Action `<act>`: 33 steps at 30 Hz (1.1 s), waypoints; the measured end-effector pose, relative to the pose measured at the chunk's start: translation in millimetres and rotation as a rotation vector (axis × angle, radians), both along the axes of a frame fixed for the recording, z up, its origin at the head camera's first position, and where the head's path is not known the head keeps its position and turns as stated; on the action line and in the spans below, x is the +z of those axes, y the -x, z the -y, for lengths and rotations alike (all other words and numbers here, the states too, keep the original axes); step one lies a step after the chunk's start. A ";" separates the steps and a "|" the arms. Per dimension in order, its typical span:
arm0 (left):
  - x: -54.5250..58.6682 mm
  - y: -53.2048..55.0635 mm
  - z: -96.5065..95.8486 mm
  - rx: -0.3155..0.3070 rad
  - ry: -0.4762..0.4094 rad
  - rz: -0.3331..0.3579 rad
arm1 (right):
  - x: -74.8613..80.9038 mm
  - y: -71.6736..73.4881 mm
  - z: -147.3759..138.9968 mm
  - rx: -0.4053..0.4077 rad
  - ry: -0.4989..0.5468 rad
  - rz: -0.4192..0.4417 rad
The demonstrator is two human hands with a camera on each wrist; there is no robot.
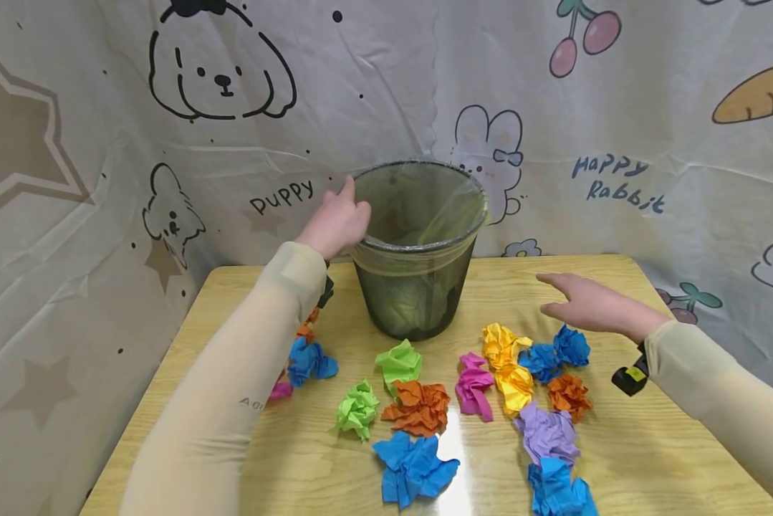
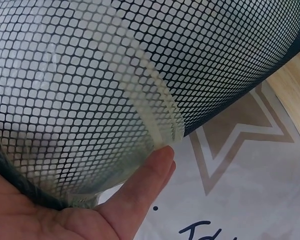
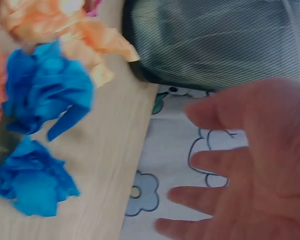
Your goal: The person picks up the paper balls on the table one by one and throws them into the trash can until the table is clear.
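Left hand (image 1: 337, 222): thumb and finger apart, touching the mesh bin (image 1: 418, 290) just to its right | Right hand (image 1: 589, 304): fingers spread in the air, bin off to its left, two blue crumpled papers (image 1: 572, 347) on its near side

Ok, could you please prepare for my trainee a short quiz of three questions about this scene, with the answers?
1. Which hand is nearer to the bin?
2. True or false: the bin is lying on its side.
3. In the head view, which colour of paper lies just below the purple paper? a) green b) blue c) pink

Key:
1. The left hand.
2. False; it stands upright on the table.
3. b, the blue paper.
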State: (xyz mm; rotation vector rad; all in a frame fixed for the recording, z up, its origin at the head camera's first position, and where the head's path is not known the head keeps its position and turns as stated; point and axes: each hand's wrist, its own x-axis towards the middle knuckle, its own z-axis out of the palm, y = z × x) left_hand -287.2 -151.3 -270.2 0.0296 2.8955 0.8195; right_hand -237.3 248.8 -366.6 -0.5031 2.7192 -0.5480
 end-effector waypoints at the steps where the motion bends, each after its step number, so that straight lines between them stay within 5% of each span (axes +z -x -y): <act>1: 0.3 0.2 -0.2 0.003 0.000 0.001 | -2.8 -2.1 -2.2 0.012 -0.022 0.017; 9: 3.0 -1.0 0.5 0.010 0.006 0.002 | -22.5 -13.1 -16.1 0.081 -0.091 0.200; 17: 2.8 -1.9 1.0 0.007 0.011 -0.009 | -39.7 -18.0 -30.6 0.096 -0.044 0.235; 33: 3.0 -2.5 -0.8 0.005 0.033 0.004 | -73.7 -20.6 -36.8 0.181 -0.072 0.032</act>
